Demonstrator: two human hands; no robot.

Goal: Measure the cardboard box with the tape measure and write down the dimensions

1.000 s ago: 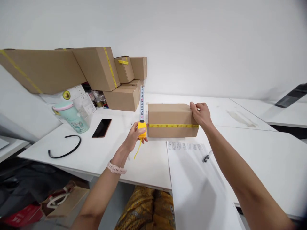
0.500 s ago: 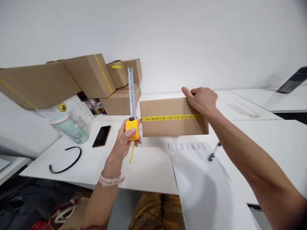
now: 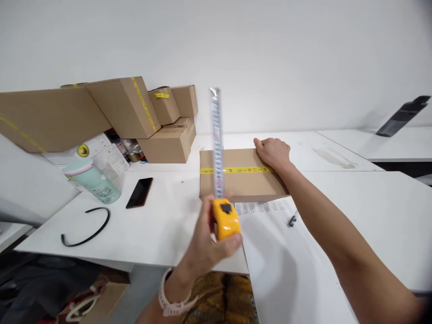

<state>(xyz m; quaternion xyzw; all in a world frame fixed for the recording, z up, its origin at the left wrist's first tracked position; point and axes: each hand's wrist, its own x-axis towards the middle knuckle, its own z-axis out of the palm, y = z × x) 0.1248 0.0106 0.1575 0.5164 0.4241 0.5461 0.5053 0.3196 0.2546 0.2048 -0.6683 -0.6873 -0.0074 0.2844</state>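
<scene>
My left hand (image 3: 205, 243) grips a yellow tape measure (image 3: 227, 220), with its blade (image 3: 217, 144) drawn out and pointing away from me. The blade passes in front of the left part of a cardboard box (image 3: 246, 184), which has yellow printed tape along its top. Whether the blade touches the box I cannot tell. My right hand (image 3: 274, 153) is closed over the far right edge of that box, and its fingertips are hidden. Under the right forearm, a pen (image 3: 292, 220) lies on a printed paper sheet (image 3: 270, 252).
Several cardboard boxes (image 3: 124, 108) are stacked at the back left by the wall. In front of them are a mint-green tumbler (image 3: 94, 182), a dark phone (image 3: 139, 192) and a curved black band (image 3: 97, 234). A black bottle (image 3: 401, 117) is at the far right.
My left hand has moved right and nearer to me with the tape measure, from beside the box to in front of it. The box's far side has come down, and my right hand with it.
</scene>
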